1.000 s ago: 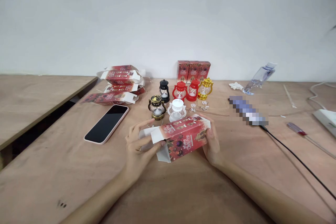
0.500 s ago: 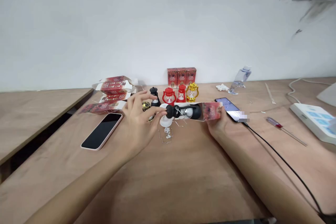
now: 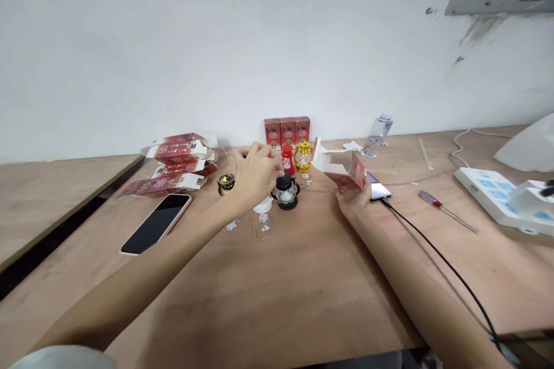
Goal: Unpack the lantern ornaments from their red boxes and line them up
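Observation:
A small black lantern (image 3: 286,198) with a clear globe stands upright on the table. My left hand (image 3: 257,174) is over its top, fingertips closed at the black cap. In my right hand (image 3: 355,197) is an open red gift box (image 3: 344,173), gripped from below, its white inside showing and a flap raised. A red lantern (image 3: 287,159) and a gold lantern (image 3: 303,157) stand just behind the black one. Left of them is a black-and-gold lantern (image 3: 225,184), partly hidden by my left hand. Bent wire pieces (image 3: 261,235) and small white parts lie in front.
Three red boxes (image 3: 287,131) stand against the wall. Opened red boxes (image 3: 177,157) lie at left, behind a phone (image 3: 156,225). To the right are a clear bottle (image 3: 377,135), another phone (image 3: 379,189) with a black cable, a screwdriver (image 3: 448,211) and a power strip (image 3: 497,196).
The black lantern has come out of the red box and now stands upright on the table, my left hand moving with it. My right hand keeps the box. The view has shifted right.

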Tool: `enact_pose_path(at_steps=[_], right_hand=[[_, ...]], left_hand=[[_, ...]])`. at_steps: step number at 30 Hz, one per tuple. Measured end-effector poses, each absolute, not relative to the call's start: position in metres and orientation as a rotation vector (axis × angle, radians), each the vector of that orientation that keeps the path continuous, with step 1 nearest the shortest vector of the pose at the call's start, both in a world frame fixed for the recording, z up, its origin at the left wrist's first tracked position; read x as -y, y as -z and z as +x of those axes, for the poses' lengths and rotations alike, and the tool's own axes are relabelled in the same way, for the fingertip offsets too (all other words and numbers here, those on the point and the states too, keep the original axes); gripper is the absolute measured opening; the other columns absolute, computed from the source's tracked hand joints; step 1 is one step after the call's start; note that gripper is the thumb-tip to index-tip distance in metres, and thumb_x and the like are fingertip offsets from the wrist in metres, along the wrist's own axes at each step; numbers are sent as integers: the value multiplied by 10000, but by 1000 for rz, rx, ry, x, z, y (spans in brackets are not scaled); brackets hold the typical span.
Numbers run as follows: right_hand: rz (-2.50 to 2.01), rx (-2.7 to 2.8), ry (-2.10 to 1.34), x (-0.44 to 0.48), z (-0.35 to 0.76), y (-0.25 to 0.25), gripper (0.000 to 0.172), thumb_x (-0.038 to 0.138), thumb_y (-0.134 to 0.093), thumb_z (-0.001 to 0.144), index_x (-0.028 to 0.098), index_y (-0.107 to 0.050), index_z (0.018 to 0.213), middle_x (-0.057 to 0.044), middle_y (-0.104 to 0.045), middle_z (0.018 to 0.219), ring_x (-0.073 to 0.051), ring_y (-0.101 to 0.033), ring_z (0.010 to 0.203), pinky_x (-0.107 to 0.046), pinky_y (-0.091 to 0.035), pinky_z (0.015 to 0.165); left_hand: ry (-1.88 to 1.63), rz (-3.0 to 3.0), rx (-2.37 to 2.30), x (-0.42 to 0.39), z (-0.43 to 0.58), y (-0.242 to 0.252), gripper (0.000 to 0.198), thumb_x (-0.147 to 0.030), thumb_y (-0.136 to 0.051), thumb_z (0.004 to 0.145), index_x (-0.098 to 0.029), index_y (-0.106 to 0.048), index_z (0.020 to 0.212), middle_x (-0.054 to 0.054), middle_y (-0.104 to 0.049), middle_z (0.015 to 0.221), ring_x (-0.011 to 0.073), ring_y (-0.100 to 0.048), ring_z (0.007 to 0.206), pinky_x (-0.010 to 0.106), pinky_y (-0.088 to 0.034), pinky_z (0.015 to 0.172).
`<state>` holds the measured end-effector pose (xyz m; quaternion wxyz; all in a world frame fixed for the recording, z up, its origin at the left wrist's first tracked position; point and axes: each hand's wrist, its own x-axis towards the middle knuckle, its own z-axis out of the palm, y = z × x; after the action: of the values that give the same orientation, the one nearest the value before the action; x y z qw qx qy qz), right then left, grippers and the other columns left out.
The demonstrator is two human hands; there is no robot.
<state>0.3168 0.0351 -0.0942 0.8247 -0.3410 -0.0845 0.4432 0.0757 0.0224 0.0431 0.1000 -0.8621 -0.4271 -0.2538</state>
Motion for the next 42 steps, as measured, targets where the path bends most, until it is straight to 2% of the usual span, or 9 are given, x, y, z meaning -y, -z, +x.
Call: enact_pose_path(at_steps=[8, 12, 15, 18, 21, 25, 29, 37, 42], right_hand=[[-713, 259, -1010, -31, 307, 93, 327, 479, -394, 779, 202, -567, 804, 26, -609, 602, -122, -562, 508, -230, -432, 458], [-698, 312, -999, -25, 295, 83, 320, 495, -463, 774, 215, -580, 877, 19, -653, 722, -120, -590, 577, -223, -437, 483], [-613, 468, -889, -19, 288, 58, 342, 519, -510, 775, 233, -593, 942, -3, -668, 909, -142, -628, 767, -256, -489, 614], [-536, 780, -698, -11, 277, 22, 318, 476, -593, 768, 268, -590, 1009, 6, -638, 1003, -153, -613, 892, -297, -495, 762], [-557, 1172, -513, 2, 255, -15, 381, 420, -606, 795, 313, -534, 1154, -4, -620, 1015, -172, -600, 907, -333, -502, 782], [-634, 1505, -236, 19, 207, -46, 513, 345, -631, 798, 336, -439, 1275, -40, -520, 1247, -216, -548, 1065, -375, -522, 814], [-733, 1626, -56, 23, 167, -50, 457, 314, -646, 799, 296, -497, 1230, -57, -555, 1192, -224, -533, 1098, -385, -534, 842], [-803, 1820, 61, 8, 161, -32, 360, 343, -600, 847, 289, -543, 1199, -75, -545, 1193, -209, -577, 1006, -389, -536, 813], [-820, 1822, 177, 6, 161, -29, 303, 310, -662, 798, 261, -564, 1080, -80, -505, 1120, -230, -541, 1005, -412, -497, 824]], left_hand=[[494, -2597, 1292, -29, 90, -34, 134, -160, -577, 795, -175, -689, 724, 102, -644, 942, 305, -489, 1001, 526, -336, 792], [483, -2594, 1275, -27, 85, -36, 169, -192, -533, 812, -170, -686, 881, 117, -641, 1027, 322, -502, 1029, 525, -357, 811], [676, -2519, 1337, -22, 68, -52, 308, -230, -496, 829, -167, -613, 1106, 122, -633, 1086, 306, -525, 1032, 494, -392, 827], [1099, -2402, 1303, -8, 40, -81, 353, -281, -457, 863, -166, -551, 1183, 105, -621, 1142, 257, -532, 1070, 443, -403, 912], [1201, -2428, 1115, 11, 15, -105, 480, -389, -536, 845, -215, -453, 1285, 78, -557, 1274, 243, -462, 1192, 423, -362, 993], [860, -2538, 939, 20, 0, -104, 787, -537, -615, 767, -249, -273, 1415, 96, -410, 1438, 304, -307, 1349, 499, -193, 1092], [866, -2403, 991, 2, -9, -83, 699, -390, -599, 811, -239, -273, 1411, 117, -428, 1432, 275, -378, 1327, 502, -128, 1112], [834, -2607, 990, -23, -37, -80, 615, -247, -608, 732, -201, -412, 1313, 96, -524, 1352, 238, -521, 1203, 377, -410, 978], [742, -2548, 1015, -25, -39, -79, 587, -241, -620, 728, -226, -445, 1288, 81, -535, 1344, 239, -502, 1223, 418, -367, 1025]])
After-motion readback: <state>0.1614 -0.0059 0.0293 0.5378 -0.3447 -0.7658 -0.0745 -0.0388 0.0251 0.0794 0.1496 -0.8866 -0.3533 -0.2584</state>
